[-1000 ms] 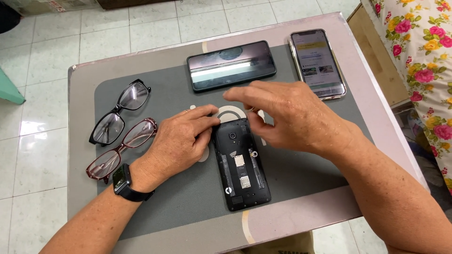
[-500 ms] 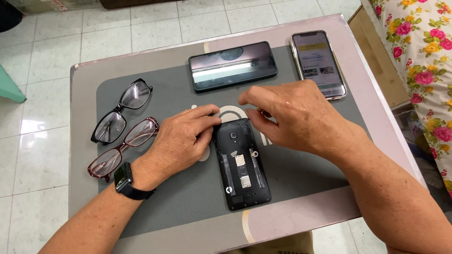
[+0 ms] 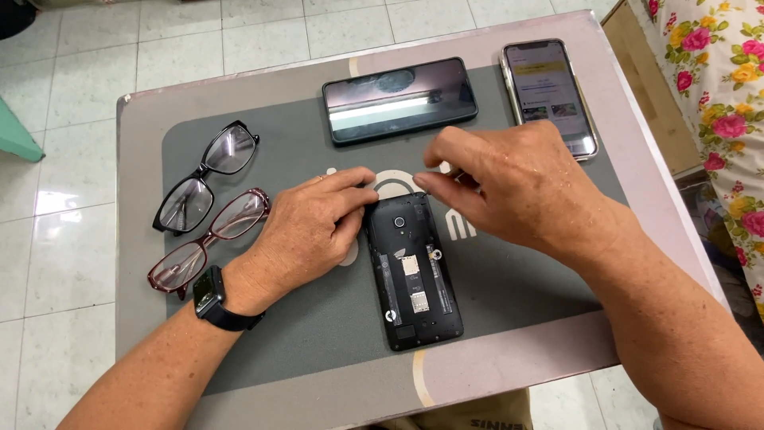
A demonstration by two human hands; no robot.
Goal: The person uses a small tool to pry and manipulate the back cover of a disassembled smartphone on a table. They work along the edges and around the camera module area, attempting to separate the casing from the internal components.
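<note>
The opened phone [image 3: 414, 271] lies back-up mid-mat [image 3: 318, 334], below the dark phone [image 3: 399, 99]. Left hand [image 3: 306, 231] presses flat against its upper left edge; right hand [image 3: 509, 187] pinches something tiny above its top. Best to brace firmly and work gently

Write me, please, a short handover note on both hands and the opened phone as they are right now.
Left hand: resting on the grey mat, fingers against the top left edge of the opened phone.
Right hand: above the phone's top end, fingertips pinched; whether they hold anything cannot be told.
Done: back cover is off, the inside is exposed.
Left: the phone remains open, no cover in view.
Nearby: two other phones and two pairs of glasses.
</note>
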